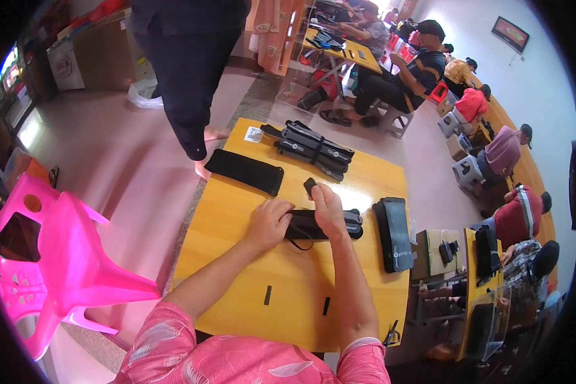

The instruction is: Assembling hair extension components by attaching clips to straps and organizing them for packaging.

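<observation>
In front of me on the yellow table lies a black-and-grey folded fabric band. My left hand grips its left end, fingers bent and pressed together. My right hand is closed over its middle, and a short black strap end sticks up past the thumb. A thin dark loop hangs at the band's near side. Farther back are a strapped bundle of similar bands and a flat black fabric piece. Another dark grey band stands at the right.
Two small black strips lie near me, with a dark looped item at the right corner. A pink plastic chair is at left. A person in dark trousers stands beyond the table; several people sit at right.
</observation>
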The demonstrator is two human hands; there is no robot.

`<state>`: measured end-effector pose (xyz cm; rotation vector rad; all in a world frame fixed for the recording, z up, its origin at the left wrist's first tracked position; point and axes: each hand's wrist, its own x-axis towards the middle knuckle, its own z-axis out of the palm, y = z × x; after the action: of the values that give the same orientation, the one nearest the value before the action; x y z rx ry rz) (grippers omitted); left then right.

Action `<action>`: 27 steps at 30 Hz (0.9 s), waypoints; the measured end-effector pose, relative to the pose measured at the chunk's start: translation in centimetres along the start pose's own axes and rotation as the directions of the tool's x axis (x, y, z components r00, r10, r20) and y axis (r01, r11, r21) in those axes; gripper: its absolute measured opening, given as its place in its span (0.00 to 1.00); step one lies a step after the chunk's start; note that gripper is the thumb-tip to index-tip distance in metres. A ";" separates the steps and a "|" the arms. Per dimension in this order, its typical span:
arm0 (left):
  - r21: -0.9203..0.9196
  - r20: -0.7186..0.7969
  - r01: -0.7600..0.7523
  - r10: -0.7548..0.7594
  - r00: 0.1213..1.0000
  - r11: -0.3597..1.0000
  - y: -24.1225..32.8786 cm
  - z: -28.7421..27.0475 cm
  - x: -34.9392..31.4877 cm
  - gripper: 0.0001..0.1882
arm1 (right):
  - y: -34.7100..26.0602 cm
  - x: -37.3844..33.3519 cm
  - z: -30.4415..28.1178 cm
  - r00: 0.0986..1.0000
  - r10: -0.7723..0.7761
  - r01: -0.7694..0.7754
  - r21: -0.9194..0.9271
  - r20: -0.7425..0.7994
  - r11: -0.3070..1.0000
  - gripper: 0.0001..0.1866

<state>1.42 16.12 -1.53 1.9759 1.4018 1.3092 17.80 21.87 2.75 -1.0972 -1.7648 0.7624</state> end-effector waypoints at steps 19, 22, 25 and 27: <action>0.352 0.166 -0.401 0.365 0.916 0.846 2.5 0.9 -1.1 0.19 | -10.7 2.9 -30.9 0.611 0.088 0.565 0.511 -0.787 0.648 0.13; 0.415 0.164 -0.365 0.325 0.931 0.834 3.3 0.7 -0.7 0.20 | -15.0 -1.6 -30.7 0.733 -0.020 0.552 0.578 -0.680 0.601 0.12; 0.508 0.175 -0.325 0.274 0.946 0.798 3.1 1.5 0.1 0.21 | -16.2 -7.2 -24.8 0.808 0.038 0.415 0.614 -0.588 0.671 0.18; 0.525 0.218 -0.295 0.209 0.953 0.798 3.7 2.5 1.4 0.22 | -15.3 -12.2 -21.9 0.874 0.020 0.313 0.593 -0.486 0.742 0.22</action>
<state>5.55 16.25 0.58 2.6622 1.6126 0.8746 34.84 5.35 20.03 -0.5646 -1.0150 0.8423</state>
